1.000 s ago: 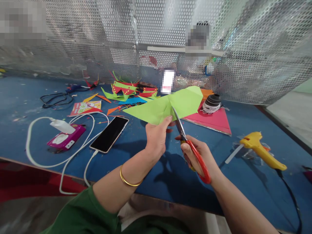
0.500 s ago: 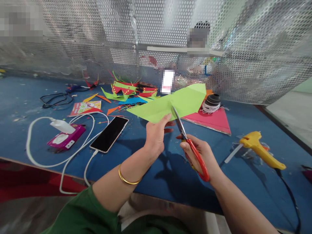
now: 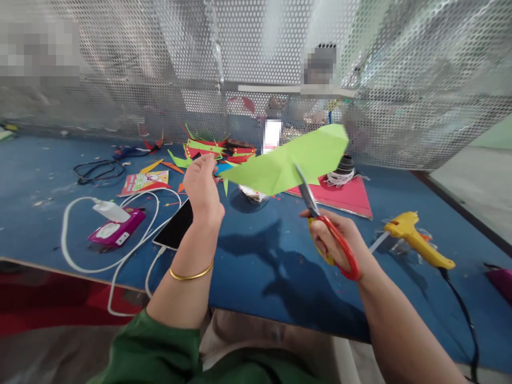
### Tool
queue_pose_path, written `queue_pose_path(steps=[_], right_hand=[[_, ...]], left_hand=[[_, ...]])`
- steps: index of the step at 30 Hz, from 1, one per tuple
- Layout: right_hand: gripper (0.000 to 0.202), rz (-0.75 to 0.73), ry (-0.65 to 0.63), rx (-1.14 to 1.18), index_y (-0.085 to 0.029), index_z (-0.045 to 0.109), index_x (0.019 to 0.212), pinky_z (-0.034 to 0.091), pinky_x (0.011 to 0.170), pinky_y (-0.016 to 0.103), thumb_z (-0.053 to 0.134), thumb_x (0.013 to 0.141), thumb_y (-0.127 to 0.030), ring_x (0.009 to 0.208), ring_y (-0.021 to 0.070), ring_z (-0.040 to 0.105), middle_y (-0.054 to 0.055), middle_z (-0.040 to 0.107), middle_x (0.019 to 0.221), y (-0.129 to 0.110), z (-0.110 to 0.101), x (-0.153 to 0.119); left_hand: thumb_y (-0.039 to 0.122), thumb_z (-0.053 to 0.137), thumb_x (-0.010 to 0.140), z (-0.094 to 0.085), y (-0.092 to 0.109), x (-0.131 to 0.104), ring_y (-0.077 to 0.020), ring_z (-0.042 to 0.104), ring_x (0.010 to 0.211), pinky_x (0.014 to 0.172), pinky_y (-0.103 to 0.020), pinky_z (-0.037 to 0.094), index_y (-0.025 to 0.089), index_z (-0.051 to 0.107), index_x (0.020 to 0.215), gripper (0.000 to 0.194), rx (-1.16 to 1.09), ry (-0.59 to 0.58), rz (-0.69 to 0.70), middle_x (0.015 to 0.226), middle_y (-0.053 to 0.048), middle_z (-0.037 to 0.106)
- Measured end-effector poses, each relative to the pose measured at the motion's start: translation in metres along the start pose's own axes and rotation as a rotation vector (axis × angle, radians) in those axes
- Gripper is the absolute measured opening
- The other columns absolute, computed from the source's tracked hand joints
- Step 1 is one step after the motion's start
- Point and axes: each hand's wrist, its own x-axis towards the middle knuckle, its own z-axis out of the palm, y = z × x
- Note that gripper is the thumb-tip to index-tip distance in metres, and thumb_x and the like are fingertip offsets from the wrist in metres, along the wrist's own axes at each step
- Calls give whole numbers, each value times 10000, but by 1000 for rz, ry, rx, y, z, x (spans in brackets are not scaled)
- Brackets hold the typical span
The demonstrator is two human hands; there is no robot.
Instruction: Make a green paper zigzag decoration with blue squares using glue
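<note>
A light green paper sheet [image 3: 308,154] is held up above the table, its narrow end pointing left. At that narrow end is my left hand [image 3: 204,184], fingers pinched together; the exact contact with the paper is hard to make out. My right hand [image 3: 340,234] grips scissors [image 3: 343,248] with red and yellow handles. Their metal blades point up and away, meeting the lower edge of the sheet near its middle. Part of the blades is hidden by the paper.
A phone [image 3: 176,226] on a white cable and a purple power socket [image 3: 117,228] lie left. Cut paper pieces [image 3: 206,146] sit at the back. A pink sheet [image 3: 352,197] bears a string spool [image 3: 341,173]. At right is a yellow glue gun [image 3: 420,240]. Perforated mesh [image 3: 160,58] stands behind.
My left hand has moved left and up, from the paper's lower middle edge to its left tip. The sheet and the scissors have shifted slightly right. A small round stack under the paper has come into view.
</note>
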Motion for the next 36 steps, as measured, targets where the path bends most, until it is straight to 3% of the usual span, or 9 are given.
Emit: queue_pose_path(steps=[3,7,9,11,14,17,20,27,36], right_hand=[[551,1,-194,-134,-181,698,1060,253,381,227,679,794,-663,402,79,315,-87,360,498,-3,-5,1],[520,24,-355,-198,-182,721,977,217,401,223,718,755,-652,438,74,299,-68,391,533,0,-16,1],[492,41,-388,-212,-194,724,927,226,420,223,728,742,-650,460,81,309,-58,411,544,5,-22,1],[477,56,-399,-222,-205,725,901,242,438,226,728,736,-653,479,89,312,-53,422,551,11,-26,0],[470,58,-391,-244,-210,736,936,264,468,234,720,751,-642,515,101,312,-43,434,572,18,-28,-2],[435,39,-406,-293,-223,747,993,295,504,243,718,778,-600,566,119,335,-28,463,612,22,-28,-4],[418,28,-408,-325,-232,745,987,294,512,248,707,792,-600,579,128,341,-23,467,618,25,-29,-4],[492,62,-369,-380,-242,738,1022,291,528,263,675,793,-673,579,134,335,-27,438,621,25,-30,-6],[767,37,-379,-386,-216,716,1058,265,526,269,572,708,-882,572,126,328,-29,411,623,26,-32,-8]], left_hand=[[256,695,828,-12,3,10,-135,644,760,665,-234,440,207,750,781,87,135,-169,19,817,-33,729],[468,783,760,-29,1,13,-177,670,699,634,-255,454,187,779,716,285,364,-582,-219,777,-103,766],[452,869,650,-32,-2,7,-188,666,676,628,-264,469,198,768,673,275,414,-738,-288,744,-98,763],[351,926,550,-31,-7,-3,-190,658,652,609,-268,482,221,755,648,236,417,-804,-305,693,-61,748],[250,935,496,-23,-12,-19,-222,684,648,596,-311,523,239,748,647,241,361,-825,-408,659,-44,735],[251,914,558,-17,-16,-30,-246,710,662,618,-363,555,227,763,673,191,273,-841,-611,742,-101,765],[232,894,592,-17,-19,-32,-236,708,635,602,-368,558,217,777,689,153,226,-804,-709,805,-138,778],[255,882,594,-18,-19,-32,-235,710,630,582,-366,571,223,788,675,128,218,-791,-673,779,-122,780],[172,856,648,-15,-15,-33,-246,706,589,578,-392,583,200,789,642,73,263,-750,-720,729,-127,771]])
